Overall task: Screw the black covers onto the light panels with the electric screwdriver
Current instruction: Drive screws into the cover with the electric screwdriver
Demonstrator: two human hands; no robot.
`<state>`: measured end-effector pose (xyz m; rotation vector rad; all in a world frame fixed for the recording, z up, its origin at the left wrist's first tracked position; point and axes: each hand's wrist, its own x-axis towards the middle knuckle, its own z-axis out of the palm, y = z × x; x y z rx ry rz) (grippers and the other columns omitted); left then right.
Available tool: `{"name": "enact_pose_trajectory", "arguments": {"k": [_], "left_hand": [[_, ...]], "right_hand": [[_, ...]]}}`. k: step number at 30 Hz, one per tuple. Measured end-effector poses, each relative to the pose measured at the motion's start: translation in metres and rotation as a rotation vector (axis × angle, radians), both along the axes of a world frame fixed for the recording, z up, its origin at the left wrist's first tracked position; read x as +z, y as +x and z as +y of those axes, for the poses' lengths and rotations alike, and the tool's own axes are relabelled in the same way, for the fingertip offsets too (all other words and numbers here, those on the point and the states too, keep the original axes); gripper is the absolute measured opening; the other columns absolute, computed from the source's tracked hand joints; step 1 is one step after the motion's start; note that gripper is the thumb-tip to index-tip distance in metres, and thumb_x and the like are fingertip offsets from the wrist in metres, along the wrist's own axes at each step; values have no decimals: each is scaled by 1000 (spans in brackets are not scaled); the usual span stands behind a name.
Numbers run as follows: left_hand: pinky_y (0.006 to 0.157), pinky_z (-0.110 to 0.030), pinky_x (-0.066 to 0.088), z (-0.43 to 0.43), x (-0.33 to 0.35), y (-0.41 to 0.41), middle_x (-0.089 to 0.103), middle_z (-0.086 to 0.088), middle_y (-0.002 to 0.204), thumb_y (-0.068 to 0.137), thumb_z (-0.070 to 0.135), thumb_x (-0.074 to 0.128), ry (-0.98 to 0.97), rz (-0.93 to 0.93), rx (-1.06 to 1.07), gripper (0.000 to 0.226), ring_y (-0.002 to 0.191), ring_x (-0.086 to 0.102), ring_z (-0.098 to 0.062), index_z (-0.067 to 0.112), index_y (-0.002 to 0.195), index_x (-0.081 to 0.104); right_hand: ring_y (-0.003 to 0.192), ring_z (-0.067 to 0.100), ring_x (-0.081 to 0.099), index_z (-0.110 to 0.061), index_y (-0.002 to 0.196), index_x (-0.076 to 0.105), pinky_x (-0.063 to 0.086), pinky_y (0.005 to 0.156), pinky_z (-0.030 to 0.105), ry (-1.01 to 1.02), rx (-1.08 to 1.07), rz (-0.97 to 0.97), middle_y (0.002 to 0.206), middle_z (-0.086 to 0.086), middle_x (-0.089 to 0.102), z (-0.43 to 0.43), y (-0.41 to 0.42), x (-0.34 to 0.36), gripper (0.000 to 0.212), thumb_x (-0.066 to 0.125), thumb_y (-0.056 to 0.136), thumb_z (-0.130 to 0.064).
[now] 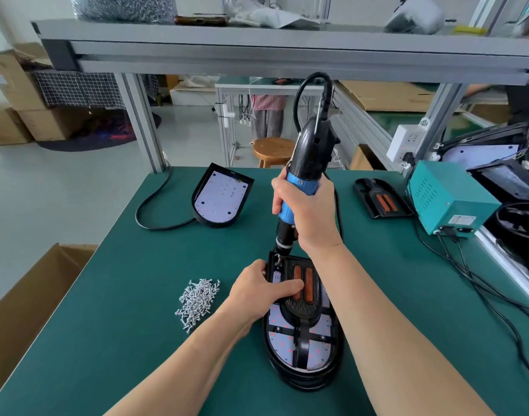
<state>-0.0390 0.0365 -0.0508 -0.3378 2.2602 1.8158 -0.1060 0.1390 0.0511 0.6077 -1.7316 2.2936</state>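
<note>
Our right grip (305,211) clenches the probably top-heavy screwdriver (309,151) at its blue middle, while our left grip (257,286) pinches the stiff, likely slippery black cover (302,295) onto the panel (317,349) on the table (137,295).

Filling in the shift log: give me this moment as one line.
left hand: holds black cover on light panel | right hand: grips electric screwdriver, bit at cover's far left corner | loose screws: left of panel
</note>
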Motion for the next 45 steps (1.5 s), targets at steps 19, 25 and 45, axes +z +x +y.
{"name": "enact_pose_trajectory", "arguments": {"k": [19,25,45], "left_hand": [[85,-35,59,-1,4,0,76,6,94,54,49,87,-26,-2,-43,61,86,73,-11,22,103,62],[90,-39,58,-1,4,1,76,7,94,54,48,87,1,8,-41,61,87,73,-11,22,103,63],[90,-39,56,2,8,10,74,5,99,59,50,80,36,78,104,55,93,71,-16,20,103,64]], "right_hand": [[49,16,53,-23,73,67,45,52,22,-178,19,-51,60,2,58,47,4,57,13,73,81,-15],[48,11,61,-17,90,61,50,47,20,-88,-270,-529,58,-2,65,119,-8,17,34,84,81,-41],[94,19,58,-14,107,63,46,80,37,862,-698,-488,119,7,51,124,13,-99,37,73,86,-42]]}}
